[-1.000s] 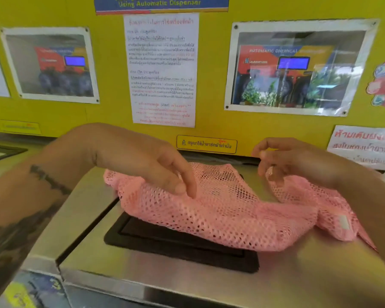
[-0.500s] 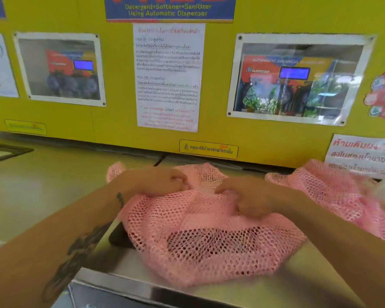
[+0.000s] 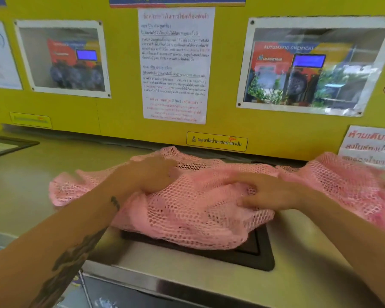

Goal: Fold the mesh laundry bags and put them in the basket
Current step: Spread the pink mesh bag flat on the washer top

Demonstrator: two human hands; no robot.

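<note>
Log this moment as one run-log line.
step: folding | left hand: on mesh bag | right hand: flat on bag | bag: on steel top | basket: unseen

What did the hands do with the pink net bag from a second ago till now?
Both hands came down onto the pink mesh bag. The left hand moved in from above its left end and now lies on its middle; the right hand let go of the pinched right edge and now presses flat, fingers straight. The bag is more bunched. It stayed on the steel machine top.
</note>
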